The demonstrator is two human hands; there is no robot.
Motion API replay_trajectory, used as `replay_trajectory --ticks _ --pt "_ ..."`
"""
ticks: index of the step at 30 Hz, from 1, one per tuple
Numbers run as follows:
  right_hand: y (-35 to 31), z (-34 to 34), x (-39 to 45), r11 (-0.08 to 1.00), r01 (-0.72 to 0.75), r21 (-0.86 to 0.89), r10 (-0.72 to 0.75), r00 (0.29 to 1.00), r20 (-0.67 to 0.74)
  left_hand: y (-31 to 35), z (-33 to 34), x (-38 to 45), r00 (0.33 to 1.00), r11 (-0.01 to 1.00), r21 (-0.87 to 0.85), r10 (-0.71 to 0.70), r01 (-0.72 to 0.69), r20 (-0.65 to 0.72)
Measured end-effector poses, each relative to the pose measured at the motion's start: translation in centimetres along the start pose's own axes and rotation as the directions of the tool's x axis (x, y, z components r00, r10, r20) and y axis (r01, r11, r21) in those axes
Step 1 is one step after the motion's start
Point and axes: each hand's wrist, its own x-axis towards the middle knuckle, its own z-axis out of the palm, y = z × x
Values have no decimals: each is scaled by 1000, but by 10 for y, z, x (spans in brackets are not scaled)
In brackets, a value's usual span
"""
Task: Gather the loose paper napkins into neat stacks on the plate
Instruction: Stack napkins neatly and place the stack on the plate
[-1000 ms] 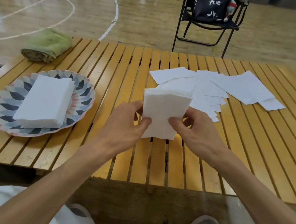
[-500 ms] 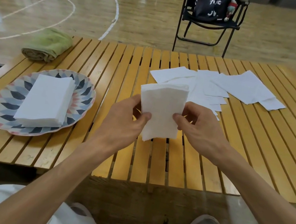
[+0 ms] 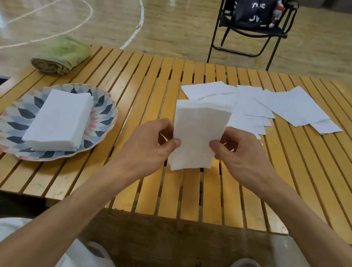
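Both my hands hold a small bundle of white napkins upright above the middle of the slatted table. My left hand pinches its left edge between thumb and fingers, and my right hand pinches its right edge. A patterned plate sits at the left with a neat stack of napkins lying on it. Several loose napkins lie spread flat on the table behind and to the right of the bundle.
A rolled green towel lies at the table's far left corner. A black folding chair with a dark bag stands on the gym floor beyond the table. My knees show below the near edge.
The bundle has shifted slightly between my hands and its lower edge sits a little higher above the slats. The plate stack and loose napkins have not moved.
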Motion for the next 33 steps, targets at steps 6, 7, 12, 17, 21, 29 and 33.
replay_trajectory --ticks 6,7,12,17,21,29,33 --pt "-15 -9 -6 998 17 64 -16 1000 -21 4 -14 -5 1000 999 -39 3 -4 -24" --pt "-19 -11 -7 996 15 92 -13 1000 -21 6 -18 -5 999 998 -56 11 -13 -33" --pt "-43 -22 -9 991 14 132 -8 999 -44 23 -33 -5 997 993 -110 33 -41 -74" --pt "-70 -35 -7 990 21 141 -11 997 -78 41 -51 -6 995 984 -172 35 -52 -98" --pt "-90 -27 3 983 -8 185 20 998 -63 46 -76 -7 996 992 -121 25 -36 -88" --pt "-146 48 46 913 -187 362 130 975 178 1 -156 -12 962 976 -111 -205 187 -180" --pt "-175 98 72 893 -276 355 180 942 282 -32 -190 -11 917 957 -38 -287 288 -278"
